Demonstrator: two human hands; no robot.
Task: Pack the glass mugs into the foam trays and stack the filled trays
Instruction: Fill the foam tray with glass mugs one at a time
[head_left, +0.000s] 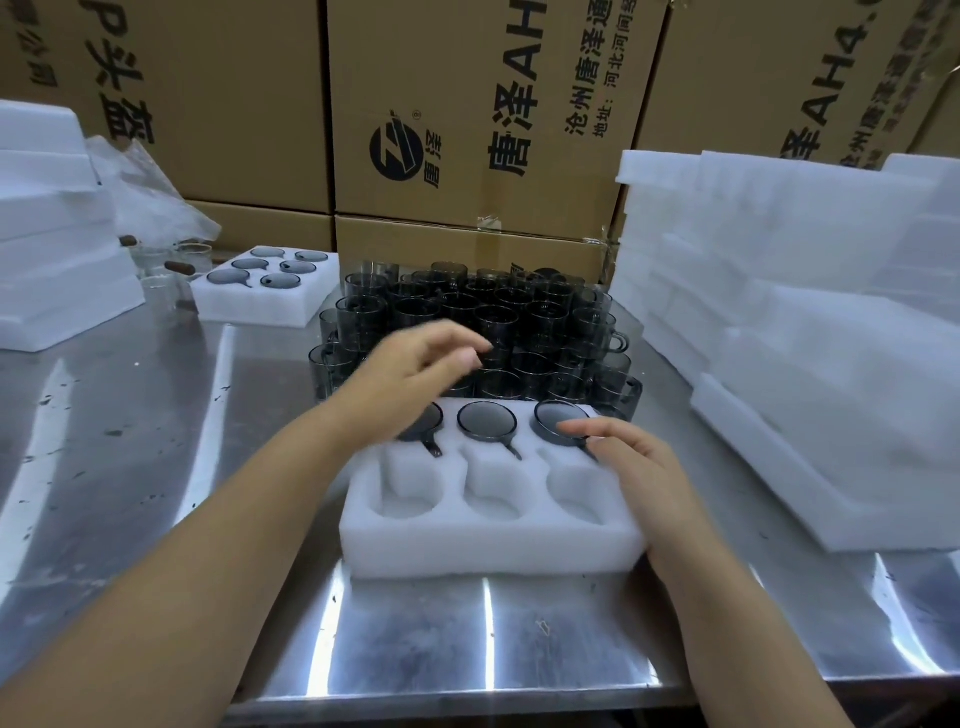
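Note:
A white foam tray (488, 545) lies on the steel table in front of me. Its far row holds three dark glass mugs (487, 422); the three near pockets (493, 491) hold nothing. Behind it stands a dense cluster of several loose smoky glass mugs (519, 322). My left hand (415, 374) hovers, blurred, with fingers loosely spread over the tray's far left and the front mugs, holding nothing. My right hand (634, 457) rests open on the tray's right side, fingertips touching the rim of the far-right mug (558, 418).
A filled foam tray (249, 306) sits at the back left beside clear glasses (171, 260) and plastic wrap. Foam trays are stacked at the left (52, 249) and the right (810, 332). Cardboard boxes (467, 130) wall off the back. The table edge (467, 696) runs near me.

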